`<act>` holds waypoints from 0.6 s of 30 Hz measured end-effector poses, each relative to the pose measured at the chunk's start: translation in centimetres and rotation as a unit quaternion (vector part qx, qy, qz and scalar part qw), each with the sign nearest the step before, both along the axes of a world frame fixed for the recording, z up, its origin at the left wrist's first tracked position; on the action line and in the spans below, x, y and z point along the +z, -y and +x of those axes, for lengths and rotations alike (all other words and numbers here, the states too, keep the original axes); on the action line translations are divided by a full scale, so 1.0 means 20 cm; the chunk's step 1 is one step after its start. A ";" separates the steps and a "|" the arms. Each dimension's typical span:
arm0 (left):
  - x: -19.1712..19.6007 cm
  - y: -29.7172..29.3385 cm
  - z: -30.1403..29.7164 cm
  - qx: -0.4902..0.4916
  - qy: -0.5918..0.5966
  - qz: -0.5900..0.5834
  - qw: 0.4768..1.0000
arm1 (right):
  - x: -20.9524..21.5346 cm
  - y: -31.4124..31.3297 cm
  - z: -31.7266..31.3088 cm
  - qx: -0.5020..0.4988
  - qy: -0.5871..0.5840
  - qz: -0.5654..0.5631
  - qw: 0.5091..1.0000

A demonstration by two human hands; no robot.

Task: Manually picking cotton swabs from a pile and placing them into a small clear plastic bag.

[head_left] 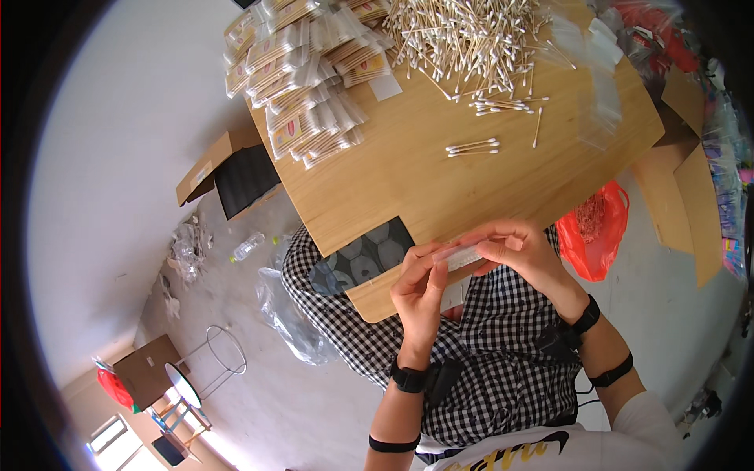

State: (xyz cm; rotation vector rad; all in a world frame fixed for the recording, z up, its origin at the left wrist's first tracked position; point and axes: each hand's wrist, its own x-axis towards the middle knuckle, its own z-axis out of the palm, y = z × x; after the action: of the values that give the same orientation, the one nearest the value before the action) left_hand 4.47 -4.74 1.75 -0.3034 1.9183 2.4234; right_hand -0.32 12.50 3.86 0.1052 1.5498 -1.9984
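Both my hands meet at the near edge of the wooden table (440,180), above my lap. Between them is a small clear plastic bag (459,256) with something whitish in it, too small to make out. My left hand (420,294) pinches its left end between thumb and fingers. At the other end, my right hand (514,255) grips it with the thumb on top. Farther in, a few cotton swabs (473,147) lie side by side, with a single swab (537,128) to their right. A large heap of cotton swabs (463,39) covers the far middle.
Filled swab packets (306,86) are piled at the far left. Flat clear bags (601,98) lie on the right. A dark patterned pad (365,255) sits at the near left corner. Beside the table are a red plastic bag (601,235) and an open cardboard box (675,188).
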 end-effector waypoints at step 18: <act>0.10 0.03 -0.06 0.000 -0.155 -0.299 0.941 | -0.04 0.05 0.02 -0.081 -0.180 0.024 0.980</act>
State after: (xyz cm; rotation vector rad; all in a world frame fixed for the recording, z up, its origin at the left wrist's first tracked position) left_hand 3.28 -5.29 3.80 0.0795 2.7627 1.9077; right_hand 0.14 11.53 3.08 -0.1224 1.8654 -2.1980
